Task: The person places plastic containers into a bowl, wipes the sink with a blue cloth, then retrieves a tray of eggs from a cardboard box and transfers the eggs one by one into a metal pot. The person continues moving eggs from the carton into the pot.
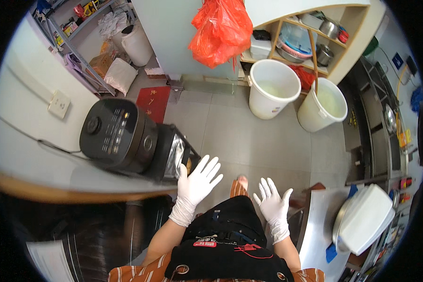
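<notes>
the left hand [196,184] and right hand [273,205] spread wide in white gloves [183,211], holding nothing — maybe just getting ready, so any grab needs a reach first.

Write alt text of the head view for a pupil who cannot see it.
A person's white-gloved left hand and right hand, open and empty, above a grey floor. A black cooker stands at left, two white buckets farther ahead, and a metal table at right.
</notes>
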Available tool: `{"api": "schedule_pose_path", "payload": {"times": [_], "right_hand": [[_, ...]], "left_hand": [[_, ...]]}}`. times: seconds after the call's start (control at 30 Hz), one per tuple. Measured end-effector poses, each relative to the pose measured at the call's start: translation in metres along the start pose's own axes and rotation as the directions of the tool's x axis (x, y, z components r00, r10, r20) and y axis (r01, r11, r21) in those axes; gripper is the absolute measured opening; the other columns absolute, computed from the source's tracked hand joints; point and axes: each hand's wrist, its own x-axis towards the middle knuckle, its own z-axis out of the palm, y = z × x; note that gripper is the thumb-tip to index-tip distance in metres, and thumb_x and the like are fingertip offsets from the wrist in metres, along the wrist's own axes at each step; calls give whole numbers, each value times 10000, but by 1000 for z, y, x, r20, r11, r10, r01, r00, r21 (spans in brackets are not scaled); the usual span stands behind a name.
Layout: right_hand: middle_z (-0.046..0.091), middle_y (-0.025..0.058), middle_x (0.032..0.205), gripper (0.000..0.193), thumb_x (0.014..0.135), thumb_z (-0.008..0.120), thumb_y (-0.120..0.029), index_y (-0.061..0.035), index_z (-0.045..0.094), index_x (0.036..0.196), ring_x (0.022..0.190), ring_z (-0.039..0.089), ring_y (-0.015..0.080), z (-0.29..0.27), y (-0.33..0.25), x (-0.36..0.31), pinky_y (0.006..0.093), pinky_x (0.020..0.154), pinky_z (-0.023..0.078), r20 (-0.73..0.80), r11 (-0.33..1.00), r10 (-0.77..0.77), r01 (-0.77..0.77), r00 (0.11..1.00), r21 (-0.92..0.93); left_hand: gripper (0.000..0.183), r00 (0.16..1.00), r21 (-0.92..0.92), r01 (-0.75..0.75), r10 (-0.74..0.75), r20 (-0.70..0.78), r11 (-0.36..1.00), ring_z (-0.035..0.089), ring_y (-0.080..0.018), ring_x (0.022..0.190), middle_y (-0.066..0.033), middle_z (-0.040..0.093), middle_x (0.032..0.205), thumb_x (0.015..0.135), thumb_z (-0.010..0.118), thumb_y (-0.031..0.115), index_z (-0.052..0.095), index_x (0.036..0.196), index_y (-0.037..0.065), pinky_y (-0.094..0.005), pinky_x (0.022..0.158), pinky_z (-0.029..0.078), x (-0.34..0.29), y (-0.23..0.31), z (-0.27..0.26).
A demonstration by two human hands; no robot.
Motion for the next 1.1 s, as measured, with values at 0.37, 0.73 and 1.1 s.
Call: {"api": "schedule_pose_path", "payload": {"times": [0.37,0.73,1.1], "right_hand": [[631,142,1005,376,986,455,-363,-10,550,1075,887,611,275,37,-98,331,403,818,501,-355,767,545,-623,759,-154],[670,128,912,276,950,529,-267,-11,610,1018,844,634,256,210,-24,592,391,801,507,-138,624,734,-741,664,-247],[640,133,1028,327,952,521,-287,3,597,1081,907,602,263,332,93,762,395,832,487,-190,345,863,-821,468,-454]], "left_hand": [[237,889,-105,-210,145,-434,972,458,-118,601,-4,495,727,997,464,245,546,1075,36,-243,539,395,196,87,-38],[491,855,-496,-466,228,-467,733,237,-127,431,55,234,490,985,385,491,439,633,153,-275,435,238,298,224,-55],[271,669,-154,-672,504,-547,724,564,-262,815,-134,617,917,934,579,290,595,880,25,-347,709,492,383,401,-12]]}}
